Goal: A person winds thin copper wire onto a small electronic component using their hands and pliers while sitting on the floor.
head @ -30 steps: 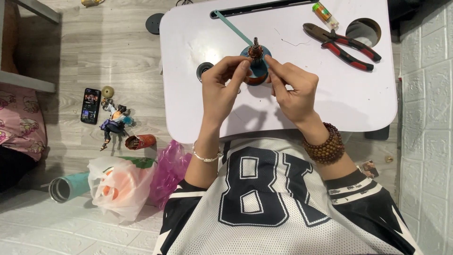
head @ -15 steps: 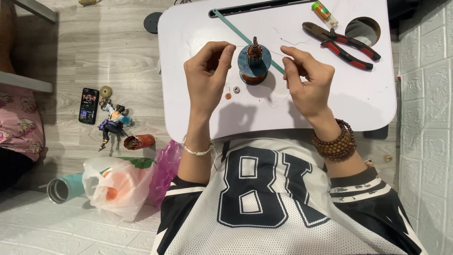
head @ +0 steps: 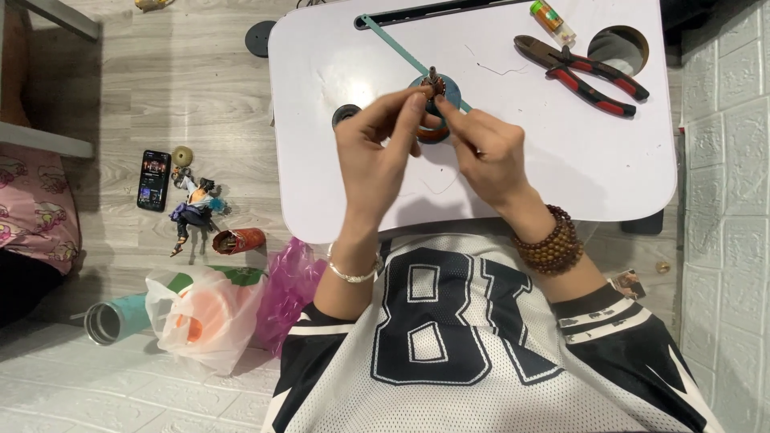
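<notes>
Both forearms reach forward from the torso and converge over the white lap table (head: 337,72), the landmark here. The left hand (head: 373,156) is raised above the table's middle, back of the hand up, fingers curled with thumb and forefinger pinched together at the tips. The right hand (head: 485,152) sits just beside it, angled inward, its forefinger extended to meet the left fingertips, the remaining fingers folded. The left wrist is bent slightly inward near the table's near edge; the right wrist lies straight over that edge.

Red-handled pliers (head: 589,70) on white table (head: 321,184), phone (head: 153,179), figurine (head: 192,210) on floor
</notes>
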